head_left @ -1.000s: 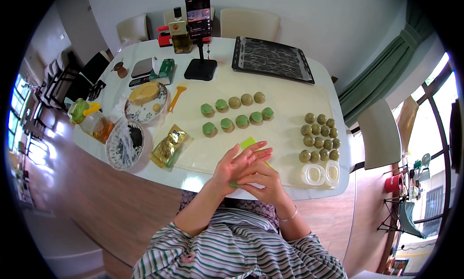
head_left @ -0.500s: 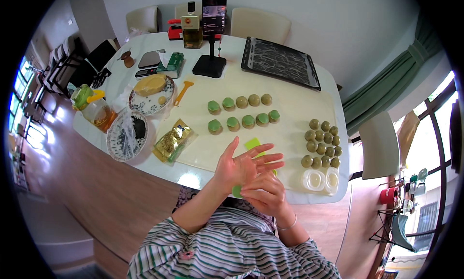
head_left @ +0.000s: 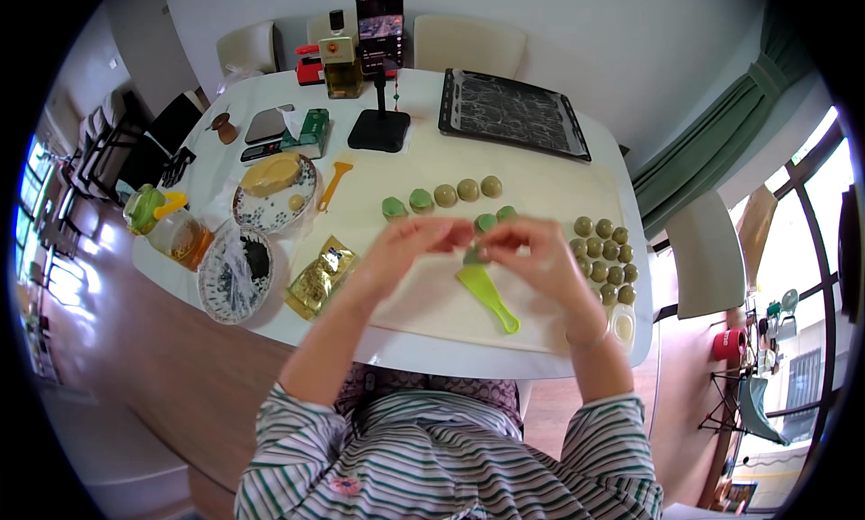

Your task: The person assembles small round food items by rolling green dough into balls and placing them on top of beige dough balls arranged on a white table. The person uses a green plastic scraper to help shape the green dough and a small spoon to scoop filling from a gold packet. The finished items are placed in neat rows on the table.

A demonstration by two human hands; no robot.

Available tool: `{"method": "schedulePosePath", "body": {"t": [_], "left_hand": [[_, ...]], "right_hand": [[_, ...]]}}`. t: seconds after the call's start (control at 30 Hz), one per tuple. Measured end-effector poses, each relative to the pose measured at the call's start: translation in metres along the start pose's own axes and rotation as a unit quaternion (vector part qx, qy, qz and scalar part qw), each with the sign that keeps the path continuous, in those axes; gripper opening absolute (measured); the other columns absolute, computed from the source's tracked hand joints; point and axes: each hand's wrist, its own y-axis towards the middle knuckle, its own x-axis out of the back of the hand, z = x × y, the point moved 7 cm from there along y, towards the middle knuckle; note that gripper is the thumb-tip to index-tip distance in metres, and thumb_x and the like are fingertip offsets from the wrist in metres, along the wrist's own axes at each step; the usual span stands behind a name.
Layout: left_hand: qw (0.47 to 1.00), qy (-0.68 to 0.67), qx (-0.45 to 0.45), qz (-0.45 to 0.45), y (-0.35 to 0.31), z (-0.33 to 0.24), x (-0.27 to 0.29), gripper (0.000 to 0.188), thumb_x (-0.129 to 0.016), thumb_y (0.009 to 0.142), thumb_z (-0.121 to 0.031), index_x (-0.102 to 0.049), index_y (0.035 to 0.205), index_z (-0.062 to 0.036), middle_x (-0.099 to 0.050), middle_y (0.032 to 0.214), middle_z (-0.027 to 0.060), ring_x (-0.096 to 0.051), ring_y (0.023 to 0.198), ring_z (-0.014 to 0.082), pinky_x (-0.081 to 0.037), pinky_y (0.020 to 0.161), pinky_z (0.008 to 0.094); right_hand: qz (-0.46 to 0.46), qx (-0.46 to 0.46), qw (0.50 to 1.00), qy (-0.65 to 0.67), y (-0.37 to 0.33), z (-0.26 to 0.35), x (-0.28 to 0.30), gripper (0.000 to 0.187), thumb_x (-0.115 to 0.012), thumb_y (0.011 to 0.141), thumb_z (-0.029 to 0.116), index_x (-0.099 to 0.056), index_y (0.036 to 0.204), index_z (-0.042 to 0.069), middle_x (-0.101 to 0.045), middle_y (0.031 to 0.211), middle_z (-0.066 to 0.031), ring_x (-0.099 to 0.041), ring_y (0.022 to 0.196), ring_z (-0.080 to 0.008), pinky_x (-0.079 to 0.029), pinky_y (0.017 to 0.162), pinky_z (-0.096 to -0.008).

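Note:
Over the front row of dough balls, my right hand (head_left: 533,250) pinches a thin green dough disc (head_left: 475,256) in its fingertips. My left hand (head_left: 416,251) is close on the disc's left side; motion smears its fingers, so whether they touch the disc is unclear. Just below lies a lime-green scraper (head_left: 487,300) on the pale mat. Two front-row balls with green dough tops (head_left: 486,223) show between the hands, which hide the others. Behind stands a row with two green-topped balls (head_left: 421,201) and three plain olive balls (head_left: 468,190).
Several olive balls (head_left: 610,251) sit at the right by a small white container (head_left: 622,326). Leftward are a gold packet (head_left: 322,278), a bowl (head_left: 216,290), a plate with yellow dough (head_left: 273,174) and a jug (head_left: 171,227). Farther back: a phone stand (head_left: 378,131) and black baking tray (head_left: 514,114).
Both hands have moved forward and apart from near my body to above the ball rows. The green disc has travelled with my right hand. The scraper has come into full view.

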Motion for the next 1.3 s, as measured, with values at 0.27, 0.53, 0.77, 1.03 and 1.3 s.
{"method": "schedulePosePath", "body": {"t": [0.27, 0.53, 0.77, 1.03, 1.3], "left_hand": [[0.957, 0.287, -0.009, 0.028, 0.112, -0.019, 0.059, 0.034, -0.077, 0.083, -0.012, -0.072, 0.114, 0.0027, -0.075, 0.099, 0.0098, -0.068, 0.090, 0.0127, -0.052, 0.081, 0.0278], [0.956, 0.291, 0.040, 0.021, 0.146, 0.041, 0.091, 0.022, -0.078, 0.080, -0.006, -0.075, 0.099, 0.0044, -0.075, 0.090, 0.0111, -0.069, 0.082, 0.0131, -0.053, 0.078, 0.0266], [0.961, 0.271, 0.061, -0.012, 0.166, 0.058, 0.106, 0.017, -0.082, 0.075, -0.005, -0.078, 0.090, 0.0022, -0.074, 0.080, 0.0097, -0.066, 0.070, 0.0124, -0.052, 0.066, 0.0277], [0.954, 0.282, 0.098, -0.009, 0.176, 0.075, 0.118, 0.013, -0.075, 0.080, 0.002, -0.076, 0.093, 0.0045, -0.074, 0.084, 0.0096, -0.066, 0.073, 0.0115, -0.053, 0.069, 0.0264], [0.955, 0.283, 0.087, -0.017, 0.187, 0.090, 0.128, 0.011, -0.081, 0.076, -0.008, -0.079, 0.085, -0.0021, -0.074, 0.077, 0.0065, -0.066, 0.067, 0.0117, -0.054, 0.065, 0.0274]], "right_hand": [[0.024, -0.107, 0.994, -0.024, 0.111, -0.062, 0.011, 0.013, -0.078, 0.078, 0.004, -0.072, 0.087, -0.003, -0.071, 0.076, -0.0087, -0.065, 0.064, -0.0122, -0.053, 0.059, -0.0262], [0.086, -0.212, 0.973, -0.003, 0.141, -0.131, -0.009, 0.017, -0.083, 0.073, 0.006, -0.068, 0.077, 0.000, -0.067, 0.071, -0.0058, -0.064, 0.062, -0.0120, -0.051, 0.056, -0.0254], [0.116, -0.240, 0.963, -0.027, 0.153, -0.149, -0.012, 0.016, -0.083, 0.073, 0.011, -0.070, 0.079, 0.005, -0.060, 0.066, 0.0002, -0.051, 0.053, -0.0084, -0.031, 0.044, -0.0250], [0.148, -0.249, 0.953, -0.092, 0.163, -0.154, -0.015, 0.017, -0.084, 0.070, 0.015, -0.070, 0.073, 0.007, -0.055, 0.061, 0.0013, -0.044, 0.049, -0.0094, -0.029, 0.043, -0.0275], [0.153, -0.258, 0.950, -0.087, 0.167, -0.169, -0.015, 0.016, -0.084, 0.071, 0.014, -0.070, 0.074, 0.006, -0.055, 0.061, 0.0009, -0.046, 0.048, -0.0101, -0.030, 0.042, -0.0279]]}}
